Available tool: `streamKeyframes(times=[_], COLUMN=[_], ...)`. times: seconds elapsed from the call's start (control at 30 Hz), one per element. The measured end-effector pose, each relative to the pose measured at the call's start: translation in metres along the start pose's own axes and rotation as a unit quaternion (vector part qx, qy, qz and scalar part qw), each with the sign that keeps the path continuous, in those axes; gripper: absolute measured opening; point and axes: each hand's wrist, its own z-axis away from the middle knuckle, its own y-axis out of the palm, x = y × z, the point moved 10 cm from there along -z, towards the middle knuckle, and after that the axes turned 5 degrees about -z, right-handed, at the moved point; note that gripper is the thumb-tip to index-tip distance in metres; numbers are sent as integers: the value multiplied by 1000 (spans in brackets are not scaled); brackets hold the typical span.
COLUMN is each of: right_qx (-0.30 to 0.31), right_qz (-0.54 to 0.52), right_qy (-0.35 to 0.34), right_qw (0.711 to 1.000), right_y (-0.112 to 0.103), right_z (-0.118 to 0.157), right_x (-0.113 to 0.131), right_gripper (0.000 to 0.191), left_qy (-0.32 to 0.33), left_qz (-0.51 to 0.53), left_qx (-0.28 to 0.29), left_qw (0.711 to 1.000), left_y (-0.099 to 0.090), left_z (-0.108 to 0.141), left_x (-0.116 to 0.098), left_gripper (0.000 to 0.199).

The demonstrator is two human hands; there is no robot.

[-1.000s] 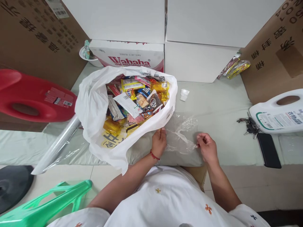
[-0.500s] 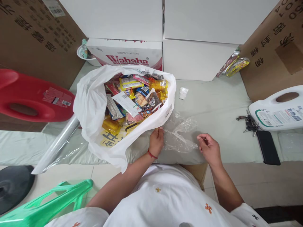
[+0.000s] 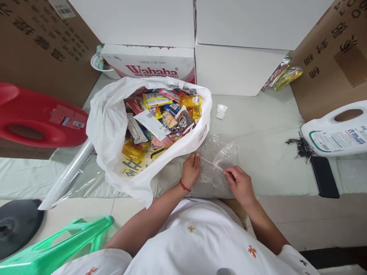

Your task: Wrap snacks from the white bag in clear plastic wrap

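A clear plastic bag (image 3: 218,158) lies crumpled on the pale table cover, stretched between my hands. My left hand (image 3: 191,170) is closed on its left edge, with a red bracelet at the wrist. The fingertips of my right hand (image 3: 239,183) pinch the bag's lower right part, where a twisted strand runs across to the left hand. Just left of my left hand stands a white plastic bag (image 3: 106,110), its mouth wide and full of wrapped snacks (image 3: 155,124). A small folded piece of clear plastic (image 3: 221,111) lies beyond my hands.
White boxes (image 3: 229,70) and a Wahaha carton (image 3: 151,63) line the back. A red jug (image 3: 43,114) and a plastic film roll (image 3: 67,175) are left. Keys (image 3: 301,148), a phone (image 3: 323,177) and a white detergent bottle (image 3: 338,130) lie right. A green stool (image 3: 57,244) stands below.
My right hand has moved left, nearer the left hand, and now pinches the clear bag closer to its middle. The left hand has stayed nearly in place.
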Motion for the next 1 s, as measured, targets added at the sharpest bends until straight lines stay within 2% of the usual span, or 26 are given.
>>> streamKeyframes(times=[0.1,0.2,0.27,0.33,0.4,0.47,0.53,0.6,0.63,0.7,0.77,0.83,0.9,1.0], right_qx=[-39,-114,-140,-140,-128,-113,-103,-94,-90,-81,-77,-85,-109,-150], right_qz=[-139,-250,-313,-341,-323,-273,-215,-169,-152,-130,-128,-140,-150,-159], right_qy=[104,199,241,275,292,284,259,233,222,202,192,196,210,237], right_qw=[984,941,908,888,891,912,936,953,959,967,970,967,960,947], right_y=[-25,-43,-42,-34,-28,-27,-30,-32,-33,-33,-33,-34,-40,-49], right_z=[0,11,21,33,45,54,59,60,59,56,53,52,57,74], right_x=[-32,-61,-72,-79,-80,-77,-71,-64,-61,-54,-51,-52,-60,-79], right_gripper=[28,36,41,45,45,43,41,40,39,37,37,39,41,44], left_qy=[-21,-72,-92,-76,-44,-6,66,179,240,341,370,327,291,268], left_qz=[17,47,57,32,-29,-108,-184,-233,-240,-227,-227,-275,-340,-401], left_qx=[4,7,18,18,-1,-41,-99,-135,-124,-42,54,96,112,132], left_qw=[1000,996,994,996,999,993,976,946,932,911,899,899,887,866], left_y=[-1,-2,-1,-6,-18,-37,-59,-70,-67,-45,-13,15,38,56], left_z=[0,1,3,8,18,33,52,71,79,86,79,58,39,26], left_x=[8,20,25,24,19,10,-14,-54,-75,-108,-118,-104,-79,-45], left_gripper=[37,39,40,41,37,28,20,12,7,14,24,33,44,57])
